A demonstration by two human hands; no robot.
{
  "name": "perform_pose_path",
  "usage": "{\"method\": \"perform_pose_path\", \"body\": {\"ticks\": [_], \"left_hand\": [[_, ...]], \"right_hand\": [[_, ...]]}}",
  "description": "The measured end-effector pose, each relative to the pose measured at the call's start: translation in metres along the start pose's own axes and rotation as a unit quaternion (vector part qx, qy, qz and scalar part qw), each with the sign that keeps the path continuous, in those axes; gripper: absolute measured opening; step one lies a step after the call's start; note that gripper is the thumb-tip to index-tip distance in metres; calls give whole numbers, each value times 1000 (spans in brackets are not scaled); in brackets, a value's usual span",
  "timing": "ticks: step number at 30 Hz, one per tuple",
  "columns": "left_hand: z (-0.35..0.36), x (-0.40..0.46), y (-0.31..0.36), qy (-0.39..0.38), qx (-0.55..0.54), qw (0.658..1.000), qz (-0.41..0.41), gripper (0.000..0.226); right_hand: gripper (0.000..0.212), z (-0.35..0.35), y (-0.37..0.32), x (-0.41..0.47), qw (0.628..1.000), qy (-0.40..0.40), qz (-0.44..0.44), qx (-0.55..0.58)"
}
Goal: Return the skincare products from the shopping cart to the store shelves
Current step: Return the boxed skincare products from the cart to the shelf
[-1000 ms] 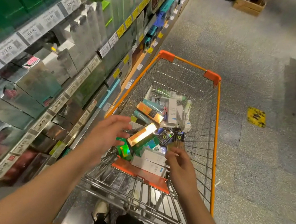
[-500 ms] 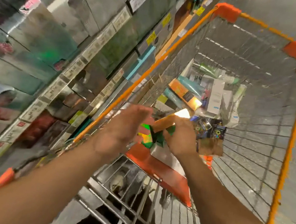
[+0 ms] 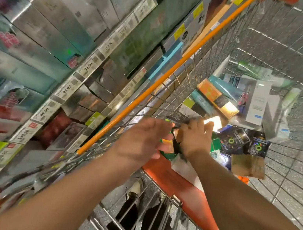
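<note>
Half a second ago my right hand point(image 3: 194, 138) was only closing over the orange-and-green box point(image 3: 211, 121); now its fingers are curled round it, low at the near end of the shopping cart point(image 3: 173, 71). My left hand point(image 3: 141, 140) has come in beside it, fingers loosely bent and touching the box's green end; I cannot tell whether it truly grips. My view has swung toward the store shelves point(image 3: 88, 64) on my left, which I judge means the lift-out is about to begin. The box is not yet clear of the cart. Plenty remains: a white carton point(image 3: 258, 103), teal tubes point(image 3: 225, 87), dark packets point(image 3: 258, 146) and a brown box point(image 3: 247, 165). The cart's wire side and orange rim stand between the box and the shelves, so it must come up before it goes across.
</note>
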State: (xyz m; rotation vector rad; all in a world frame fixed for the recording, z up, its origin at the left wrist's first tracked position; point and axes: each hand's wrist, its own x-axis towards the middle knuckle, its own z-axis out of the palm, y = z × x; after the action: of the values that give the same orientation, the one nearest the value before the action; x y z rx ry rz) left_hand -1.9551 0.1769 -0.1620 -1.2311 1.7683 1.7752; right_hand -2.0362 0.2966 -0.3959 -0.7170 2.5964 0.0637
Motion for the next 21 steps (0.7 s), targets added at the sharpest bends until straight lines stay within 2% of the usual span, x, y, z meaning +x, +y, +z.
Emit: {"method": "perform_pose_path", "body": {"ticks": [3,6,10,14,16,21], "left_hand": [[-5,-7,0,-12,-10,1000,22,21],[-10,-16,6,-26,-3,999,39,26],[-14,-27,15,-22,-24,999,7,21],[-11,-49,24,-48,-44,998,-11,26],[-9,-61,29,-50,-62,997,-19,29],[-9,-92,35,-62,-103,993,23,22]], "right_hand": [[41,0,0,3,1000,10,3,-6],[39,-2,7,-4,999,40,-1,9],[54,-11,24,-33,994,83,7,78],[67,-32,33,-69,942,188,20,278],[66,-46,32,-91,910,199,24,362],[69,-94,19,-151,857,243,47,451]]}}
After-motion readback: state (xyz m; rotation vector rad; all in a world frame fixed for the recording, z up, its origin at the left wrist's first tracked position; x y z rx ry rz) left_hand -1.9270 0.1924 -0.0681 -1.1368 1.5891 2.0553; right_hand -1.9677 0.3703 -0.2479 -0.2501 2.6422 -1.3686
